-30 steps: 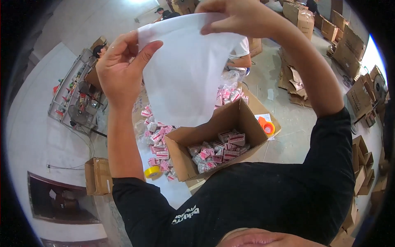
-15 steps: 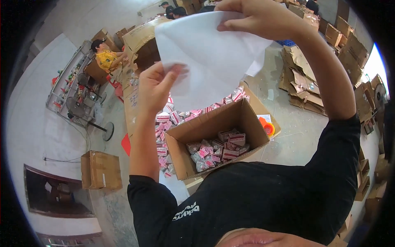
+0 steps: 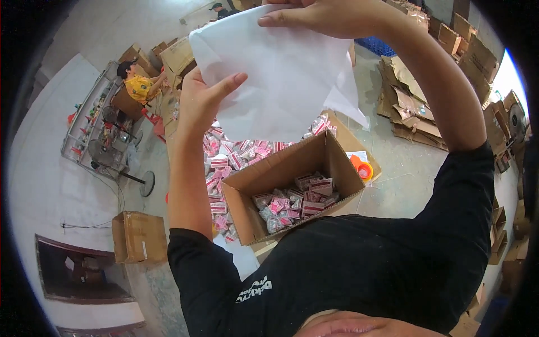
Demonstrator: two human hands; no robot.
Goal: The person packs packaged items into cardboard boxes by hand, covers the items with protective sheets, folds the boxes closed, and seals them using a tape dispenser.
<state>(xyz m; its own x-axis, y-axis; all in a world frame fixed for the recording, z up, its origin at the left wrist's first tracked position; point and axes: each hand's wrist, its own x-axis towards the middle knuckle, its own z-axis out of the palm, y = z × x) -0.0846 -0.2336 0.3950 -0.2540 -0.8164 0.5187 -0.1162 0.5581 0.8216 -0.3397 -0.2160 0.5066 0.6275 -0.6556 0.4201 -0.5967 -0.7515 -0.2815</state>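
Note:
Raised above the table, a thin white sheet (image 3: 275, 78) hangs spread out; whether it is paper or plastic I cannot tell. My right hand (image 3: 331, 19) pinches its top edge with the thumb in front. At its left edge is my left hand (image 3: 202, 104), thumb over the front and fingers hidden behind. Below the sheet stands an open cardboard box (image 3: 238, 213), close to my body. Several small clear packets with pink and white labels (image 3: 303, 202) lie in its bottom. A heap of similar packets (image 3: 222, 163) covers the table beyond and left of the box.
An orange ring-shaped object (image 3: 364, 170) lies right of the box. Flattened cardboard (image 3: 412, 112) is piled on the floor at right. Standing fans (image 3: 104, 151), a closed carton (image 3: 140, 237) and a person in yellow (image 3: 140, 87) are at left. A blue crate (image 3: 375, 46) stands behind.
Both hands have shifted left with the white sheet. Its lower right corner now hangs out to the right, and more of the packet heap shows. The box's contents look the same.

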